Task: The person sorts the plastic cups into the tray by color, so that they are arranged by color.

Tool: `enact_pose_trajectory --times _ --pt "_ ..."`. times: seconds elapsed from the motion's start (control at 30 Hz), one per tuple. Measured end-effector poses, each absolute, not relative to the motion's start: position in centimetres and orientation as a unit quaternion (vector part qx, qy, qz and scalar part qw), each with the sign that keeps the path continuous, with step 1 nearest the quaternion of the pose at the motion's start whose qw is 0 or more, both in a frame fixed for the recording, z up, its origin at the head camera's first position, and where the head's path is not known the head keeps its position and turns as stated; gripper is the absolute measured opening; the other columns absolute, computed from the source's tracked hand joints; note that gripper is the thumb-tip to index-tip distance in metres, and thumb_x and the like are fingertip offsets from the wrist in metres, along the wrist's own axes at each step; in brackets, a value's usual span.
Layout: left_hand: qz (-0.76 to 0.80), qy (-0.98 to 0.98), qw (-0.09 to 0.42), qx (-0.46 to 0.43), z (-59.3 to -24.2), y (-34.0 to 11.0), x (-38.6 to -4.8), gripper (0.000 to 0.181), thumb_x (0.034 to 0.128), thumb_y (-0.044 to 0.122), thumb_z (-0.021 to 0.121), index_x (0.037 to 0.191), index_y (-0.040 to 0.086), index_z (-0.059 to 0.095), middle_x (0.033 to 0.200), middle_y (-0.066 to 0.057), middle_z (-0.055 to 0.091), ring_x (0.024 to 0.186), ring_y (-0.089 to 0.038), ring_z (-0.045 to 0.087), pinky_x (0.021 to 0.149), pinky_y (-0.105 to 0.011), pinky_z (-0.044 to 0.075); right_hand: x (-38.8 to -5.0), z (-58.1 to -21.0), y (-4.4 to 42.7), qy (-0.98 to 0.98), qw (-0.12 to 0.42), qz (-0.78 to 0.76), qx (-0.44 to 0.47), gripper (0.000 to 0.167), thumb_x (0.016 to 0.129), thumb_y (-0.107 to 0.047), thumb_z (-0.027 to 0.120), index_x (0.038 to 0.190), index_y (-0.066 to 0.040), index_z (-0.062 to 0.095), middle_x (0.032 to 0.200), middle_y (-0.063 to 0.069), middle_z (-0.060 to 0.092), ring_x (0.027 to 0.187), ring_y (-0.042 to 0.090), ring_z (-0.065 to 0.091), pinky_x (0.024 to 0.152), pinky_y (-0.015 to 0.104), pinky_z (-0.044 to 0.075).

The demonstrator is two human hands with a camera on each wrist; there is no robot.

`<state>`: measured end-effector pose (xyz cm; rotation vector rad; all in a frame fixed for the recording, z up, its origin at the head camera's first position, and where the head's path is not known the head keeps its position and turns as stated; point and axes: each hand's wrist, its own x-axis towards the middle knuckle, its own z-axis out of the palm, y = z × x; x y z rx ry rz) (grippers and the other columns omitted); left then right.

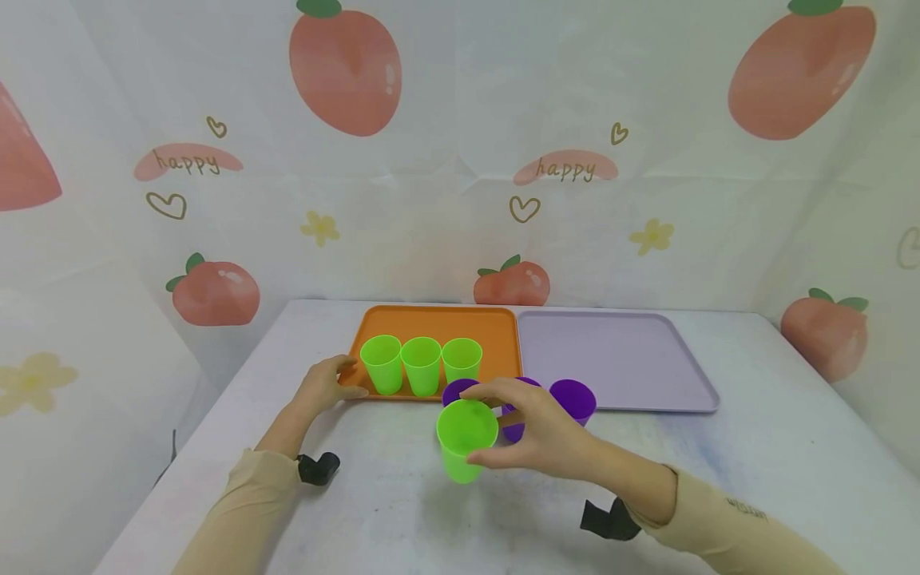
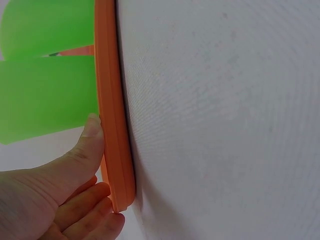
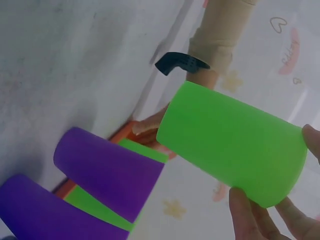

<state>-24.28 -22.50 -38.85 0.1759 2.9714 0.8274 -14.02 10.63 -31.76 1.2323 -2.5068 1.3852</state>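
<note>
In the head view my right hand (image 1: 539, 431) pinches a green cup (image 1: 460, 459) near its rim, upright and raised above the table. The same green cup (image 3: 232, 145) shows in the right wrist view, fingers at its rim end. My left hand (image 1: 323, 389) rests at the left front corner of the orange tray (image 1: 496, 319), with the thumb against the tray's side (image 2: 114, 110) in the left wrist view. Three green cups (image 1: 382, 366) stand in a row on that tray. Behind the held cup and right hand are three purple cups (image 1: 573, 399), partly hidden.
A pale purple tray (image 1: 611, 351) lies to the right of the orange one, edges close together. A white table (image 1: 374, 511) carries everything. Behind it hangs a printed curtain (image 1: 446, 239) with fruit and flowers. Both wrists wear dark straps.
</note>
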Motion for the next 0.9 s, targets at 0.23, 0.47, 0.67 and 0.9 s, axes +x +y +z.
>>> enact_pose_trajectory --times 0.23,0.47,0.67,0.9 --pt "0.273 0.960 0.031 0.052 -39.0 -22.6 -24.5 0.065 0.0776 0.020 0.075 0.129 -0.008 0.047 0.130 -0.028 0.052 0.122 -0.046 0.045 0.104 -0.055 0.039 -14.0 -30.9 11.4 -0.809 0.013 0.442 0.388 0.053 0.072 -0.020 0.080 0.119 -0.010 0.058 0.110 0.002 0.065 0.097 0.015 0.062 0.077 0.020 0.057" --pt "0.272 0.960 0.035 0.051 -39.1 -22.6 -24.6 0.065 0.0780 0.018 0.074 0.130 -0.008 0.046 0.130 -0.028 0.053 0.122 -0.046 0.045 0.104 -0.055 0.039 -14.2 -30.0 12.1 -0.810 0.030 0.438 0.387 0.053 0.071 -0.018 0.081 0.118 -0.009 0.058 0.109 0.002 0.064 0.097 0.014 0.063 0.077 0.021 0.057" --pt "0.267 0.962 0.036 0.051 -39.0 -22.5 -24.5 0.066 0.0776 0.020 0.075 0.130 -0.008 0.046 0.130 -0.028 0.052 0.121 -0.046 0.045 0.104 -0.055 0.039 -14.5 -29.3 12.8 -0.806 0.038 0.438 0.396 0.053 0.071 -0.016 0.080 0.119 -0.008 0.058 0.108 0.003 0.064 0.096 0.014 0.064 0.075 0.021 0.058" --pt "0.269 0.961 0.040 0.046 -38.9 -22.5 -24.5 0.066 0.0781 0.019 0.074 0.131 -0.009 0.045 0.129 -0.028 0.053 0.122 -0.046 0.045 0.104 -0.054 0.039 -15.0 -28.8 13.6 -0.810 0.060 0.429 0.396 0.054 0.070 -0.013 0.081 0.119 -0.007 0.058 0.108 0.004 0.064 0.098 0.016 0.063 0.075 0.021 0.058"
